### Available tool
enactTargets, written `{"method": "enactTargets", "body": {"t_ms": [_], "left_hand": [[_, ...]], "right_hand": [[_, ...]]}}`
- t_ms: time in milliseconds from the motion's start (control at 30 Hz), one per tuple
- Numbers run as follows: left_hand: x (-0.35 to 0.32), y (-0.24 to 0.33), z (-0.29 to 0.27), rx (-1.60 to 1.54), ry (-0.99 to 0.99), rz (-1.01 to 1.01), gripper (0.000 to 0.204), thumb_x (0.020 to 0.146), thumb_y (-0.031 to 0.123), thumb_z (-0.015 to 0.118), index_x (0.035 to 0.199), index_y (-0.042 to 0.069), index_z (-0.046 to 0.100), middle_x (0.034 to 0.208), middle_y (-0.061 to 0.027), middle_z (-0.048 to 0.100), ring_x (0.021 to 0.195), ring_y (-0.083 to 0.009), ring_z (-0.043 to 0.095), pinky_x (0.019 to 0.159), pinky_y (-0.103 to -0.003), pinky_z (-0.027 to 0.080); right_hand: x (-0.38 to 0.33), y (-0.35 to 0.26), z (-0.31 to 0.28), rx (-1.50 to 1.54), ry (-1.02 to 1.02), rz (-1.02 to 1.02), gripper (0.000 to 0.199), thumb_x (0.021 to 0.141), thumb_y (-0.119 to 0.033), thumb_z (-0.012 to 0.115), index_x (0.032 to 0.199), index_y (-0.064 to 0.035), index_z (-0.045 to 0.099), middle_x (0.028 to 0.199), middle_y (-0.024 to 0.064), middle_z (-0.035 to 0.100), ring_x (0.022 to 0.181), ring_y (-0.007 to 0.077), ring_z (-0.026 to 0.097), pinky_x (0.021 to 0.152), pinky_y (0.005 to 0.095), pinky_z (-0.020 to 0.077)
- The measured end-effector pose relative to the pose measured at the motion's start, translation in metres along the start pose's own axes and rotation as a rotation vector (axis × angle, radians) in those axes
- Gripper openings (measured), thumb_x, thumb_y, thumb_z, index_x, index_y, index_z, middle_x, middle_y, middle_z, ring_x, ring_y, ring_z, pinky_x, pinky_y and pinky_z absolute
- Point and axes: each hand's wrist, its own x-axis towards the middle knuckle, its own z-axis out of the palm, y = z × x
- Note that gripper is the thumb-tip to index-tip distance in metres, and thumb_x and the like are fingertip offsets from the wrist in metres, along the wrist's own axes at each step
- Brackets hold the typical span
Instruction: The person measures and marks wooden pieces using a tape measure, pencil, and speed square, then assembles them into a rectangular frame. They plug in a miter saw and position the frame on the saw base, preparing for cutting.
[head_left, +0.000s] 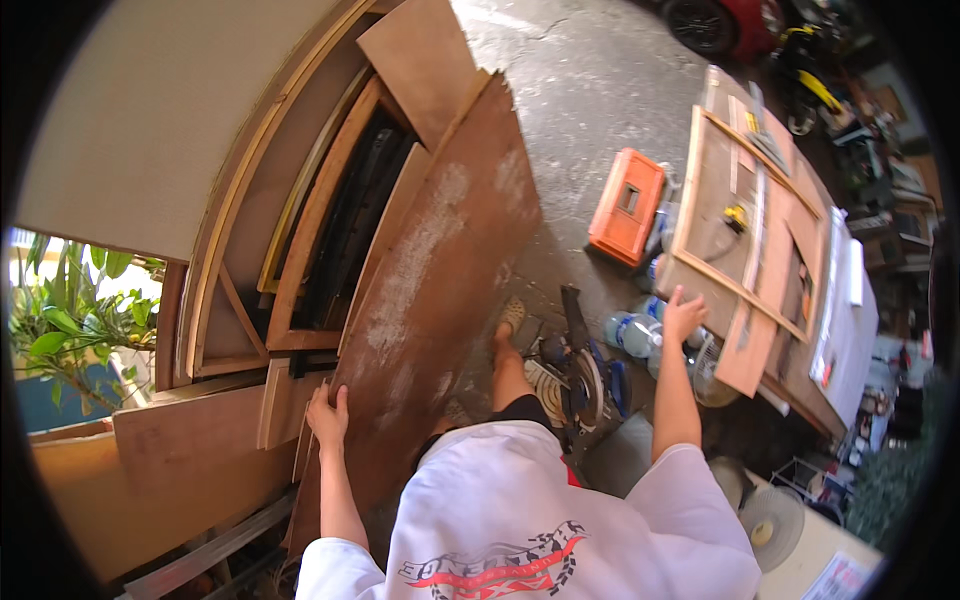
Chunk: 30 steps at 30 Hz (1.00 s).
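Note:
My left hand (328,417) grips the edge of a large reddish-brown plywood sheet (425,270), its thumb toward the face. The sheet leans at a tilt against stacked panels and frames and has pale scuffs and a ragged far corner. My right hand (683,316) is held out to the right with its fingers stretched, holding nothing. It is beside the corner of a wooden frame (745,290) lying on a work table; whether it touches the frame I cannot tell.
A miter saw (588,385) stands on the floor between my arms, near my foot. Beyond it are clear plastic bottles (632,333) and an orange toolbox (626,205). A yellow tape measure (736,217) lies on the table. Loose boards (200,430) are stacked at left; a red car (730,30) is parked far off.

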Motion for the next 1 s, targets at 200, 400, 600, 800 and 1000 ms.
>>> {"method": "enactTargets", "body": {"t_ms": [200, 400, 600, 800, 1000], "left_hand": [[0.009, 0.024, -0.005, 0.028, -0.016, -0.068, 0.046, 0.091, 0.031, 0.071, 0.115, -0.009, 0.067, 0.110, -0.0275, 0.067, 0.103, -0.0441, 0.063, 0.092, -0.046, 0.049], [0.000, 0.031, -0.003, -0.013, 0.091, 0.006, 0.034, 0.090, 0.029, 0.071, 0.095, -0.005, 0.066, 0.093, -0.0238, 0.064, 0.088, -0.0446, 0.062, 0.076, -0.045, 0.049], [-0.038, 0.055, 0.003, -0.074, 0.245, 0.018, 0.031, 0.085, 0.025, 0.075, 0.076, 0.002, 0.056, 0.077, -0.0174, 0.057, 0.075, -0.0422, 0.058, 0.063, -0.047, 0.044], [-0.057, 0.040, -0.020, -0.005, 0.328, -0.035, 0.031, 0.080, 0.022, 0.079, 0.073, 0.002, 0.056, 0.072, -0.0169, 0.058, 0.073, -0.0420, 0.058, 0.064, -0.047, 0.044], [0.032, 0.019, -0.030, 0.168, 0.386, 0.012, 0.026, 0.085, 0.028, 0.075, 0.088, 0.004, 0.065, 0.083, -0.0139, 0.063, 0.084, -0.0370, 0.060, 0.072, -0.047, 0.047]], "right_hand": [[0.008, -0.020, 0.057, -0.241, 0.020, 0.100, 0.099, 0.083, -0.071, 0.062, 0.135, 0.0102, 0.040, 0.136, 0.0335, 0.043, 0.129, 0.0507, 0.041, 0.106, 0.0622, 0.0333], [0.008, -0.016, 0.059, -0.234, -0.134, 0.125, 0.114, 0.079, -0.075, 0.062, 0.145, 0.0094, 0.026, 0.149, 0.0383, 0.025, 0.143, 0.0550, 0.020, 0.113, 0.0669, 0.0198], [0.010, -0.016, 0.066, -0.225, -0.108, 0.127, 0.111, 0.081, -0.072, 0.061, 0.146, 0.0097, 0.025, 0.150, 0.0377, 0.025, 0.144, 0.0542, 0.019, 0.114, 0.0664, 0.0201], [0.010, -0.025, 0.060, -0.236, -0.105, 0.105, 0.106, 0.084, -0.069, 0.058, 0.147, 0.0096, 0.026, 0.150, 0.0354, 0.028, 0.145, 0.0527, 0.020, 0.114, 0.0661, 0.0204], [0.013, -0.030, 0.056, -0.276, -0.209, 0.157, 0.107, 0.084, -0.068, 0.061, 0.148, 0.0085, 0.022, 0.153, 0.0344, 0.023, 0.146, 0.0527, 0.016, 0.114, 0.0665, 0.0194]]}}
